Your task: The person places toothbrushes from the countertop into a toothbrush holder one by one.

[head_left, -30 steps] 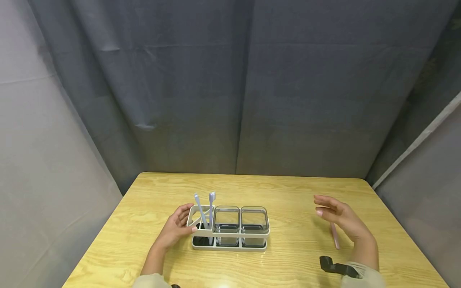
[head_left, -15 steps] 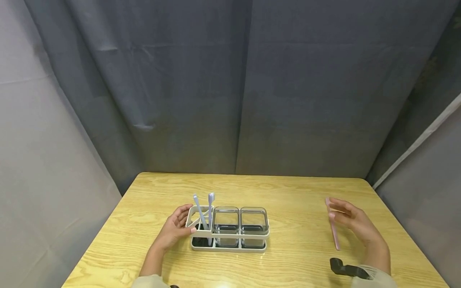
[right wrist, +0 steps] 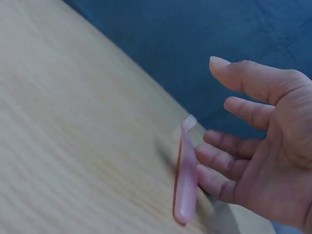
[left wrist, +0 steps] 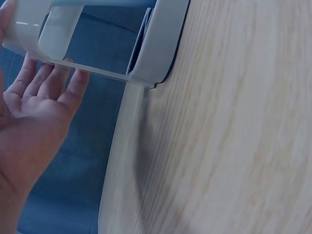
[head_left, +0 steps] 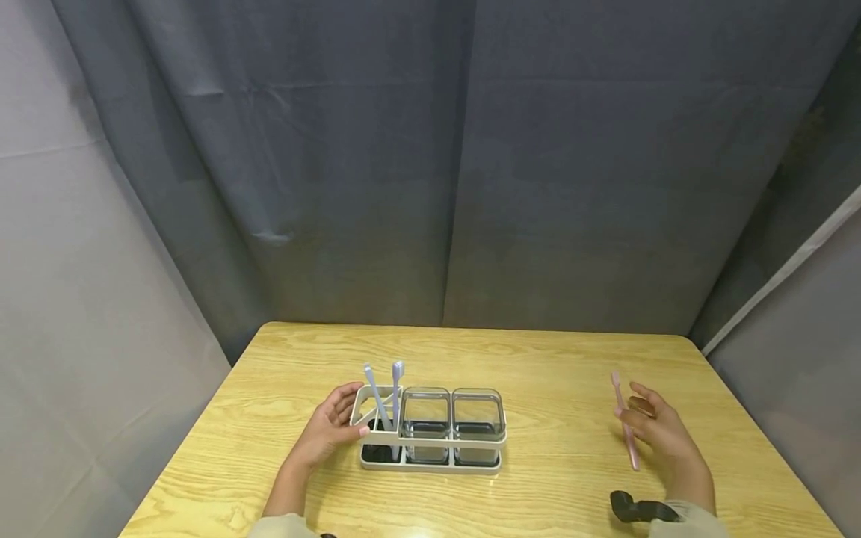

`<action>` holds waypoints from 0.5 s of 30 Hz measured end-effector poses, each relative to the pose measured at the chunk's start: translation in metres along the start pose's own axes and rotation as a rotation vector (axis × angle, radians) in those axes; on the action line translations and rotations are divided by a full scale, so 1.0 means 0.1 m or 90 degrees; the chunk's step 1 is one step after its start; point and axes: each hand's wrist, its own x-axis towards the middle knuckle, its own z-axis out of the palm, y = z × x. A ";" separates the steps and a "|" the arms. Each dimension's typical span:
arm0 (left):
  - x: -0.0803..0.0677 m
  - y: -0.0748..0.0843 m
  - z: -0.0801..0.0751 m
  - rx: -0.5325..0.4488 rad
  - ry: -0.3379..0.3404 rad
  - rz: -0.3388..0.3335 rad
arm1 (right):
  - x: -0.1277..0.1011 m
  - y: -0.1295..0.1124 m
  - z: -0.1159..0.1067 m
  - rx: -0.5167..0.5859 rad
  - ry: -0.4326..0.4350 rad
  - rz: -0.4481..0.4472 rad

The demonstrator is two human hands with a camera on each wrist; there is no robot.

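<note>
The bare left hand (head_left: 324, 433) has a pale beige cloth sleeve (head_left: 279, 526); the bare right hand (head_left: 666, 436), nearer the right edge of the yellow wood-grain worktop (head_left: 551, 478), a matching beige sleeve (head_left: 691, 521). A black, knob-ended bracket (head_left: 642, 510) sits at that cuff; a cropped dark piece (head_left: 327, 535) beside the left may match.

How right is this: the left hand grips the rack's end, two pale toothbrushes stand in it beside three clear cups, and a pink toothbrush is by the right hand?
The head view shows two clear cups in the rack, not three. The rest holds: left hand gripping its end, two pale toothbrushes in it, pink toothbrush by the right hand.
</note>
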 end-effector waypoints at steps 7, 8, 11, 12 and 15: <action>0.00 -0.01 0.01 0.003 0.002 -0.002 | 0.02 0.03 -0.02 -0.014 -0.020 0.052; 0.00 -0.01 0.01 0.004 0.002 -0.002 | 0.04 0.05 -0.03 -0.013 -0.020 0.060; -0.01 -0.01 0.01 0.015 0.004 -0.001 | 0.08 0.11 -0.02 0.009 -0.015 0.076; -0.01 0.00 0.01 0.019 0.005 -0.002 | 0.10 0.13 -0.02 0.013 -0.013 0.075; -0.01 0.00 0.01 0.031 0.007 0.001 | 0.15 0.18 -0.02 0.052 -0.005 0.075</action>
